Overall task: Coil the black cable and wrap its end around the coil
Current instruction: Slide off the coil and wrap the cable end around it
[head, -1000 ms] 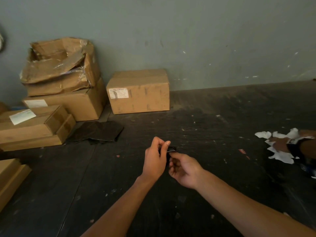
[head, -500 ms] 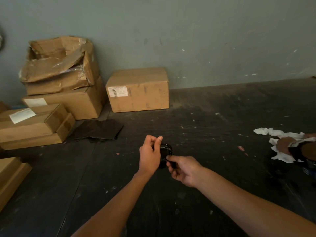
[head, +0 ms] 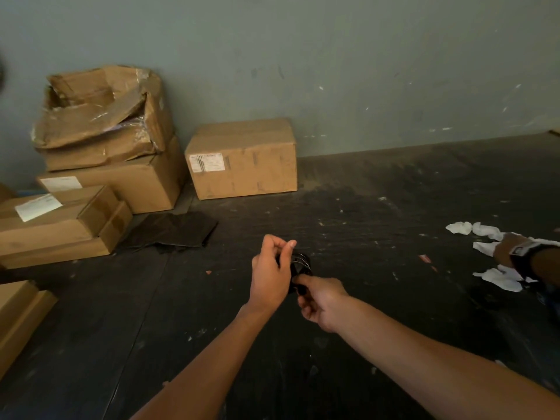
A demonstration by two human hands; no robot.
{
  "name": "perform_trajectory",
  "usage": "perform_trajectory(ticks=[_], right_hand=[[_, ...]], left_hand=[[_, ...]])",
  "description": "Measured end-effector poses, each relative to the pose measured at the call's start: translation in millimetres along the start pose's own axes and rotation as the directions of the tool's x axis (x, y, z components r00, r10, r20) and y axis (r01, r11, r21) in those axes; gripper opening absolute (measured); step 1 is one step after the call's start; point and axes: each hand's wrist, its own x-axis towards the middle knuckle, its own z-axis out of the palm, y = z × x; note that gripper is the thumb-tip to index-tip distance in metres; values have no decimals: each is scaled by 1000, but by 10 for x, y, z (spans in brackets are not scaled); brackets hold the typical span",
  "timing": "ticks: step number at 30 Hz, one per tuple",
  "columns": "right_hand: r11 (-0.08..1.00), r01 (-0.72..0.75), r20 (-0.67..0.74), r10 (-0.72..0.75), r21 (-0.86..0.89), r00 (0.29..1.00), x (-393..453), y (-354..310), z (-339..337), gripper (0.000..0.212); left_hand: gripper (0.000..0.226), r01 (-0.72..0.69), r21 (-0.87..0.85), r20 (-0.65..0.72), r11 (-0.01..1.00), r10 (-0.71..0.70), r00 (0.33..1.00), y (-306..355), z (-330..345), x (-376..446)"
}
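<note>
While the left hand (head: 270, 272) curls its fingers (head: 277, 244) and thumb around the top of the black cable (head: 301, 262), the right hand (head: 321, 301) pinches the lower part of the same small coil between thumb and bent fingers, so both hands are grasping it and neither is released. The cable is thin, glossy and wound into a tight round loop with several strands catching light; it hangs in the air between the two hands, above the dark floor (head: 363, 207), and where its loose end runs cannot be told. Taking that coil as the landmark, the floor beneath it is black, rough and scuffed, speckled with pale flecks. Beyond the coil and slightly left sits a closed cardboard box (head: 242, 159), matte brown and rectangular, with a white label on its front; its contents are hidden. Farther left of the coil, a crushed, torn carton (head: 100, 116) with crinkled clear tape rests on a larger sealed box (head: 121, 183), and whatever the open carton holds cannot be made out. Flat boxes (head: 60, 225) with a white slip lie in front of that stack, and a limp dark sheet (head: 169, 231) lies between them and the coil. Far right of the coil, crumpled white paper scraps (head: 497, 277) lie scattered around another person's arm wearing a black wristband (head: 524, 256). A smooth grey-green wall (head: 333, 71) rises behind everything.
</note>
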Motion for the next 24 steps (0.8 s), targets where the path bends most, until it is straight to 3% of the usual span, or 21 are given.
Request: perform_trajectory(ticks=[3, 9, 14, 18, 24], right_hand=[[1000, -4, -3, 4, 12, 1000, -21, 6, 22, 14], [964, 18, 26, -25, 264, 999, -69, -30, 58, 15], [890, -49, 171, -33, 453, 985, -103, 19, 41, 22], [868, -106, 313, -59, 484, 948, -129, 14, -15, 27], [865, -79, 420, -160, 495, 893, -146, 11, -77, 23]], left_hand=[[8, -14, 19, 40, 1000, 13, 999, 11, -4, 12], [7, 53, -18, 61, 998, -52, 997, -23, 5, -46], [9, 54, -45, 32, 998, -53, 998, 10, 11, -49], [9, 17, -13, -33, 1000, -18, 999, 4, -13, -54], [8, -101, 129, -148, 987, 120, 982, 40, 26, -10]])
